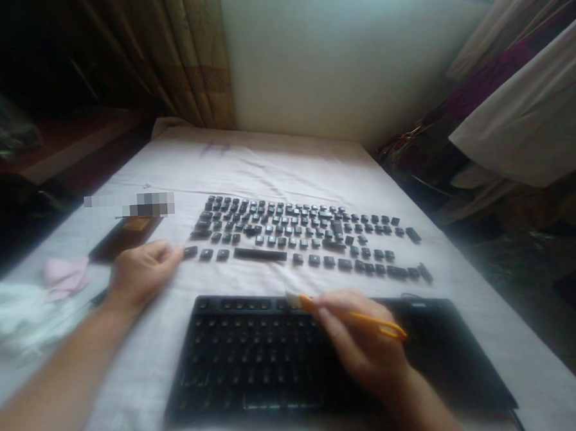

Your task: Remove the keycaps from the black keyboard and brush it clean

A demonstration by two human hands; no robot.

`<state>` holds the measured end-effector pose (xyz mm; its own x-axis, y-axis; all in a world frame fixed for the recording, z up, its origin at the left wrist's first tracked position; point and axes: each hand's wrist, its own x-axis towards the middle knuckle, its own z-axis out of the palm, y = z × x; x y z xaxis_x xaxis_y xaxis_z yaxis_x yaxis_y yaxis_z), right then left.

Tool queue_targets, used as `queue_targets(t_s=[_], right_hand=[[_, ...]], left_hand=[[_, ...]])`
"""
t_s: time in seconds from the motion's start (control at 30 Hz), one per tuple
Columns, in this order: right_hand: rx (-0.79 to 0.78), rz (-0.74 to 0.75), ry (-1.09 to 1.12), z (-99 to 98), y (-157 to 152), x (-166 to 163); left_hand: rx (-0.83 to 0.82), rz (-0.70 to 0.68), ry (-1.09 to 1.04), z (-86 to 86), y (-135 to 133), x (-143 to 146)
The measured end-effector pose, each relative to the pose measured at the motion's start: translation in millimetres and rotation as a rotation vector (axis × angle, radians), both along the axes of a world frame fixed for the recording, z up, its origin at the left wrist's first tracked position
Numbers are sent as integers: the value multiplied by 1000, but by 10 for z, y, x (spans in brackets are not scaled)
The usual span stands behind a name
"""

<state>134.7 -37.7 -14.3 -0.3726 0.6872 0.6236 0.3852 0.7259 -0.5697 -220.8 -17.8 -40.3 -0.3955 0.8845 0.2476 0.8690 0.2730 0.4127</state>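
Observation:
A black keyboard [238, 366] with its keycaps off lies on the white cloth near me. My right hand [359, 340] is closed on an orange-handled brush [371, 324], whose pale bristles touch the keyboard's top row. Beyond the keyboard, several loose black keycaps [293, 231] are laid out in rows. My left hand [139, 271] rests on the cloth, fingers curled, its fingertips right beside the leftmost keycap [190, 251] of the lower row. I cannot make out anything inside that hand.
A dark flat object [125, 240] with a yellow label lies left of the keycaps. A pink cloth [64, 277] and white crumpled material [18, 319] sit at the left edge. Curtains and a white wall stand behind the cloth-covered table [276, 164].

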Motion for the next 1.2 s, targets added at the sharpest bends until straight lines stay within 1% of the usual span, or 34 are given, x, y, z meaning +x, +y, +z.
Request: queue_targets(t_s=[0.17, 0.4, 0.63, 0.8, 0.9, 1.03, 1.2], right_hand=[[21, 40, -29, -6, -5, -28], [-17, 50, -56, -28, 0, -61], [-32, 64, 22, -15, -3, -73], [-43, 24, 53, 16, -9, -41], [-63, 11, 27, 25, -5, -42], [-44, 45, -35, 10, 8, -60], [-52, 47, -34, -17, 16, -67]], left_hand=[[3, 0, -4, 22, -12, 12], [-16, -3, -9, 12, -8, 22], [-19, -9, -9, 37, -5, 40], [-22, -4, -11, 35, -5, 37], [-28, -3, -12, 33, -13, 28], [-29, -6, -10, 31, -9, 23], [-27, -10, -6, 22, -3, 21]])
